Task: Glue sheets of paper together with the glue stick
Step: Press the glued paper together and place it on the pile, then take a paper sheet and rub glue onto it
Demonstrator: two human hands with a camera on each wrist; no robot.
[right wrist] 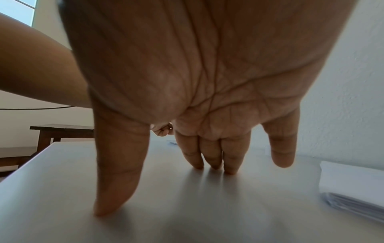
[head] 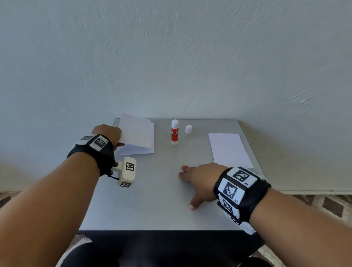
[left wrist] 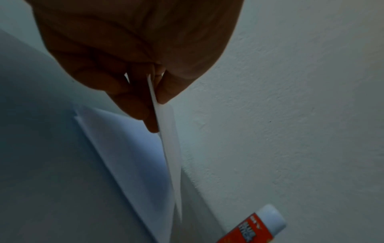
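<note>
Left hand point(head: 107, 132) pinches top sheet point(head: 136, 132) off far-left stack point(head: 137, 150); right hand point(head: 198, 179) flat, fingers spread on desk point(head: 154, 188); glue stick point(head: 175, 131) upright, uncapped.

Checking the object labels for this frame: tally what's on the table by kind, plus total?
Paper piles: 2, the left pile and the right stack.
Lifted sheets: 1, the lifted sheet pinched by the left hand.
Glue sticks: 1, the glue stick, upright and uncapped.
Caps: 1, the white cap beside it.
Total: 5.
The right hand holds nothing.
</note>
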